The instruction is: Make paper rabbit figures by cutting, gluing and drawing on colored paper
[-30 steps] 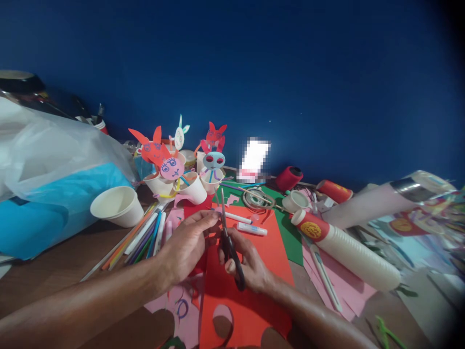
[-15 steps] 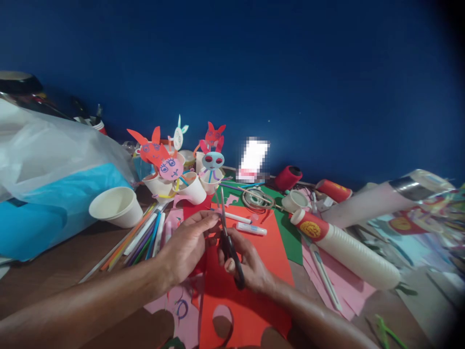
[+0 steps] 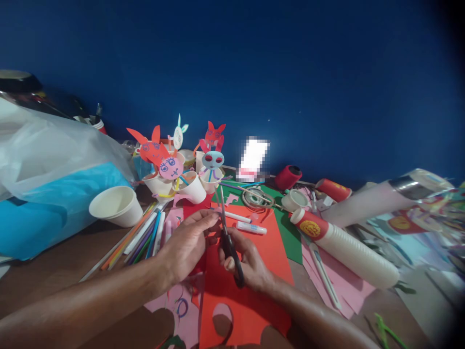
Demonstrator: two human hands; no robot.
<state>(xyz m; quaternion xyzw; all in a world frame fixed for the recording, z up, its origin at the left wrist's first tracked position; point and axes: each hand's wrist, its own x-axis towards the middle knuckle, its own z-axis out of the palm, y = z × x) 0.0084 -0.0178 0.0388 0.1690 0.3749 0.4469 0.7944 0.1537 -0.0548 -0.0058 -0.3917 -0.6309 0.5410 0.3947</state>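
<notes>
On my head view, the right hand [image 3: 250, 266] is wrapped around the black handles of the scissors [image 3: 228, 242], clamped on them, with the blades pointing to the far side and slightly apart. The left hand [image 3: 189, 245] is at the blades from the left, thumb and fingertips drawn in; I cannot tell whether they are pinched on anything. I have the scissors mid-scene, above an orange-red sheet [image 3: 254, 310]. Just beyond the hands lie a white marker [image 3: 236, 216] and, to its right, a white tube [image 3: 251, 228]. On the near left is cut pink paper [image 3: 191, 325]. I see a paper cup [image 3: 119, 206] on the left, a pink paper face [image 3: 172, 168] at far left, and a tilted stack of cups [image 3: 359, 249] on the right.
</notes>
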